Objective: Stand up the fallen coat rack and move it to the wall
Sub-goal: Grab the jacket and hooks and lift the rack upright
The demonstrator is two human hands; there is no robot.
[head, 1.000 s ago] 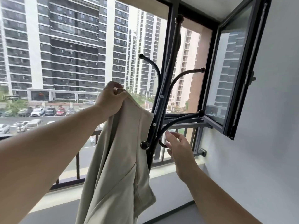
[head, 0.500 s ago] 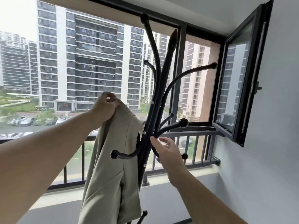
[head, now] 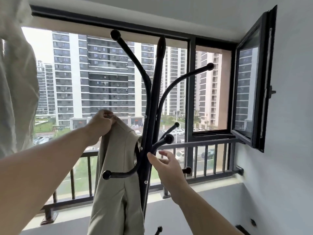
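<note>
Head view, as I see it from my station. The black coat rack stands upright in front of the window, close to the corner where the grey wall meets the sill; its pole rises through the middle of the picture, with curved arms ending in round knobs branching off to both sides. The left hand is closed, pinching the top edge of a beige jacket, which hangs down just left of the pole and lies behind one low arm of the rack. The right hand is open, fingers spread, its thumb touching or just short of the pole below a forward-pointing arm; I cannot tell whether it makes contact. A black railing runs across the lower window. An opened window pane swings inward at the right. Pale cloth hangs at the far left edge.
</note>
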